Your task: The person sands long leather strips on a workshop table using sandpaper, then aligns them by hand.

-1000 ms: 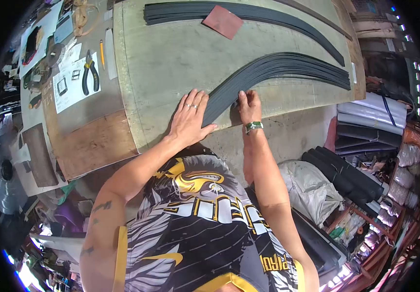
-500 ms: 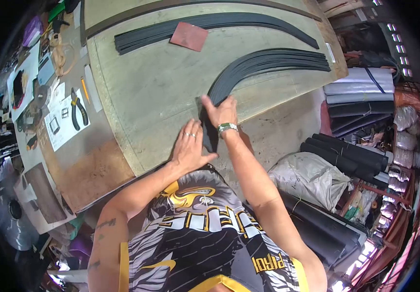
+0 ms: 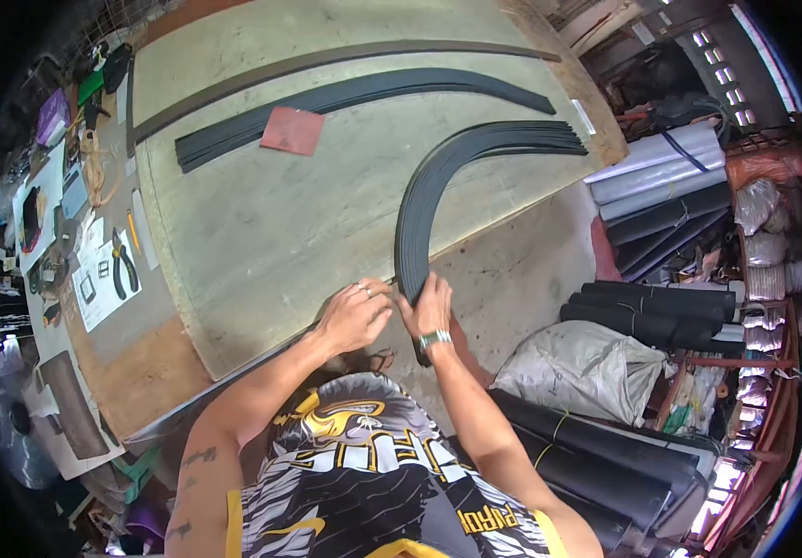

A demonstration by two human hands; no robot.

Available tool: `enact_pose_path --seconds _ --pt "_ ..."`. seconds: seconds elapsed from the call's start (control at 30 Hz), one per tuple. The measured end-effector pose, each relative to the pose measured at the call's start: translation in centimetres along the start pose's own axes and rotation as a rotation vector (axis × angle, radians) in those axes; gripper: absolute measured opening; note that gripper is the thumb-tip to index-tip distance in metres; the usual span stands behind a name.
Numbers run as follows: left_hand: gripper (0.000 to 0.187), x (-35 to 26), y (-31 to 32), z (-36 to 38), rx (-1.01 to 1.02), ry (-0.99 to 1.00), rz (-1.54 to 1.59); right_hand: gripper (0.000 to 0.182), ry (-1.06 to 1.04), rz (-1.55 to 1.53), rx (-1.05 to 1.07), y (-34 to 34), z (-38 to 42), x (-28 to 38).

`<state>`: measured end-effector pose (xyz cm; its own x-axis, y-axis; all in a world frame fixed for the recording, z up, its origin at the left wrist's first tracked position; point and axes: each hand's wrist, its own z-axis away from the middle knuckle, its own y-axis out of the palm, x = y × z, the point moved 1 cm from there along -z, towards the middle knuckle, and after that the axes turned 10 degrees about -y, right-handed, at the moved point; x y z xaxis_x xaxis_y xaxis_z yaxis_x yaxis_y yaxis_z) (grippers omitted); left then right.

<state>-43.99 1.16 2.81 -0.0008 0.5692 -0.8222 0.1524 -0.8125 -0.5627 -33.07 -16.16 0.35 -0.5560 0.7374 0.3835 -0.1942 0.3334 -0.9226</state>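
Note:
A curved bundle of dark strips (image 3: 420, 205) runs from the table's right side down to its near edge. My right hand (image 3: 427, 312) is wrapped round the bundle's near end, which hangs past the edge. Just left of it, my left hand (image 3: 354, 316) is at the table edge with its fingers bent together; whether anything is in them is too small to tell. A second bundle of dark strips (image 3: 354, 90) lies farther back, with a reddish square piece (image 3: 292, 131) over its near side.
Behind the bundles a long brown strip (image 3: 327, 61) crosses the table (image 3: 261, 242). Pliers (image 3: 124, 265), a paper sheet and a yellow pencil (image 3: 133, 232) lie at the left. Dark rolls (image 3: 643, 312) and a white sack (image 3: 582, 372) stand at the right.
The near bundle's end has come toward me, past the table edge, with my right hand round it. My left hand has lifted from lying flat and its fingers have bent. The view has shifted.

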Motion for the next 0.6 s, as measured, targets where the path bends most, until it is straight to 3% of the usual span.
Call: enact_pose_path --seconds 0.03,0.13,0.27,0.37,0.6 --pt "0.027 -1.0 0.7 -1.3 -0.008 -0.011 0.005 0.081 -0.011 0.001 0.020 -0.7 1.1 -1.7" --pt "0.039 -3.7 5.8 -6.3 -0.070 0.272 -0.177 0.079 -0.064 -0.012 0.013 -3.0 3.9 -6.1" --pt "0.055 -4.0 14.6 -11.3 0.227 0.419 -0.437 0.089 0.007 -0.045 0.107 -5.6 7.1 -11.2" --pt "0.057 -6.2 17.0 -13.8 0.398 0.512 -0.505 0.087 0.050 -0.072 0.112 -7.7 9.8 -14.5" --pt "0.093 -7.7 22.9 -20.6 0.486 0.809 -0.542 0.084 0.185 -0.142 0.177 -10.1 16.4 -23.1"
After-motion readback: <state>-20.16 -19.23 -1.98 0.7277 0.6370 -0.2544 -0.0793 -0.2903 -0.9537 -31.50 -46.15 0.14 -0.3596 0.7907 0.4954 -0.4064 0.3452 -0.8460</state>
